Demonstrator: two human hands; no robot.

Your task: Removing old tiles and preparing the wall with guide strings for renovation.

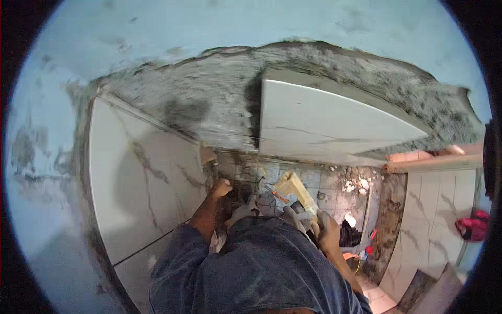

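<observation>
My left hand point(223, 187) is closed beside the lower edge of the marble-patterned left wall tiles point(141, 167). Whatever it holds, if anything, does not show. Lower right, my right hand point(328, 230) hangs by my leg, close to the lower end of a long, pale yellow piece point(297, 188) with a broad head. Its fingers are mostly hidden, and I cannot tell whether it grips that piece. A thin orange tool-like item point(277, 194) lies on the floor just left of the pale piece. My feet show between my hands.
A large white tile point(329, 120) stands out from the rough cement wall point(209, 99) ahead. Rubble point(358, 183) lies on the floor at right, near a red-handled item point(371, 243). More tiles point(439, 220) cover the right wall, where a dark red cloth point(472, 226) hangs.
</observation>
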